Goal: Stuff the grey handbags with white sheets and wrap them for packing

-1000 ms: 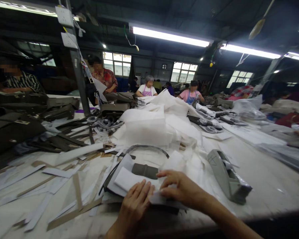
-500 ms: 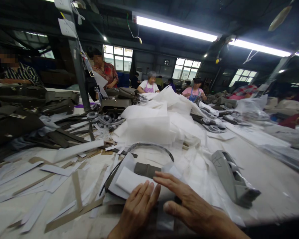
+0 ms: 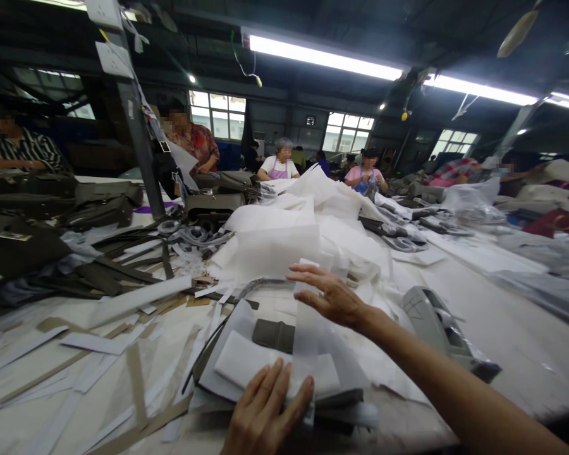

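My left hand (image 3: pixel 270 401) lies with its fingers stretched out on a folded white foam sheet (image 3: pixel 237 360). That sheet covers the front of a dark olive bag (image 3: pixel 275 335), whose plastic-wrapped handle (image 3: pixel 260 284) arches behind. A translucent strip (image 3: pixel 308 341) runs up over the foam and bag, with my left thumb near its lower part. Over the strip's far end is my right hand (image 3: pixel 334 297), fingers extended and apart, seemingly touching it. Whether they pinch the strip is hard to make out.
A grey tape dispenser (image 3: pixel 431 322) stands to the right. White sheets (image 3: pixel 275 246) are heaped behind the bag. Paper and cardboard strips (image 3: pixel 95 344) litter the left, with dark bags (image 3: pixel 19 240) beyond. Several people sit or stand farther back.
My right hand has moved up and away from me, from beside my left hand to near the bag's handle. The translucent strip now extends up across the bag. My left hand stays on the foam.
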`<state>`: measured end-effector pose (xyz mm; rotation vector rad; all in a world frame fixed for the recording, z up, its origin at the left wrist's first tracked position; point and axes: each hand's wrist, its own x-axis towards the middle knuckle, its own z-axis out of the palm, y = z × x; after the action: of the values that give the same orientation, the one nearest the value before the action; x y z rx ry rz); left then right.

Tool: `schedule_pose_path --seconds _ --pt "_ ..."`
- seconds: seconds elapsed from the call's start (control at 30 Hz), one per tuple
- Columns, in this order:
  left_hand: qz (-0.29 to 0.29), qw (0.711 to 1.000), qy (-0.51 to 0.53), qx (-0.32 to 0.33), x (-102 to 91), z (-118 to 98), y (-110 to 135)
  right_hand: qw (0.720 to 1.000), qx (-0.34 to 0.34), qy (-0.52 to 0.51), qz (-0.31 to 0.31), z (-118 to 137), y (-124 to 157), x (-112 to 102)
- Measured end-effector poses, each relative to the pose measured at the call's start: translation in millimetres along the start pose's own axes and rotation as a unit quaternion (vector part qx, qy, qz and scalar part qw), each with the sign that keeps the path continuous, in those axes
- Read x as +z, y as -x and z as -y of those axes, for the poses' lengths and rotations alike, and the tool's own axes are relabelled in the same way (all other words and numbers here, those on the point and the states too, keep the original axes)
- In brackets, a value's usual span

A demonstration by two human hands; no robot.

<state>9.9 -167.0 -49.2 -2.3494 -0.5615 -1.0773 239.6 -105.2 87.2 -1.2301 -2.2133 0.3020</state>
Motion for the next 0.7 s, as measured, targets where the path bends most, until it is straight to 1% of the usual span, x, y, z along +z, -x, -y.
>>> schedule_pose_path --seconds 0.03,0.1,0.17,0.23,0.27,0.33,0.37,0.4,0.47,0.5,0.53,0.57,0.63,0.67,0.7 --pt "0.001 1.0 0.002 0.006 -1.4 2 -1 1.0 0.024 0.001 -0.002 -7 -5 -5" --pt "-0.006 1.0 0.014 -0.005 -3.5 6 -1 0.993 0.115 0.01 -0.022 -22 -8 -16" --pt "-0.007 0.999 0.033 -0.026 -5.7 12 -1 0.974 0.214 0.02 -0.075 -38 2 -29" --pt "-0.01 0.998 0.048 -0.044 -9.2 21 1 0.951 0.282 0.026 -0.125 -52 23 -40" --pt "-0.015 0.997 0.054 -0.053 -11.7 26 1 0.942 0.305 0.025 -0.136 -58 37 -43" --pt "-0.022 0.995 0.066 -0.068 -17.6 37 3 0.933 0.337 0.014 -0.126 -66 66 -41" --pt "-0.026 0.994 0.071 -0.08 -20.7 42 4 0.931 0.348 0.003 -0.109 -67 79 -35" --pt "-0.03 0.992 0.076 -0.096 -23.8 48 5 0.932 0.354 -0.012 -0.084 -66 91 -26" --pt "-0.034 0.987 0.084 -0.136 -29.3 59 9 0.937 0.342 -0.052 -0.04 -61 104 1" --pt "-0.033 0.984 0.086 -0.155 -31.5 63 11 0.944 0.321 -0.076 -0.032 -58 106 17" --pt "-0.029 0.981 0.089 -0.171 -33.3 68 13 0.95 0.293 -0.099 -0.039 -54 103 33" --pt "-0.02 0.979 0.091 -0.18 -34.8 71 16 0.957 0.259 -0.118 -0.054 -51 97 47" --pt "0.0 0.979 0.09 -0.181 -36.5 75 19 0.967 0.194 -0.141 -0.088 -47 74 72" --pt "0.005 0.98 0.088 -0.178 -36.8 76 20 0.97 0.168 -0.149 -0.094 -47 60 82" --pt "0.004 0.981 0.085 -0.173 -36.6 75 20 0.972 0.15 -0.157 -0.086 -48 45 90"
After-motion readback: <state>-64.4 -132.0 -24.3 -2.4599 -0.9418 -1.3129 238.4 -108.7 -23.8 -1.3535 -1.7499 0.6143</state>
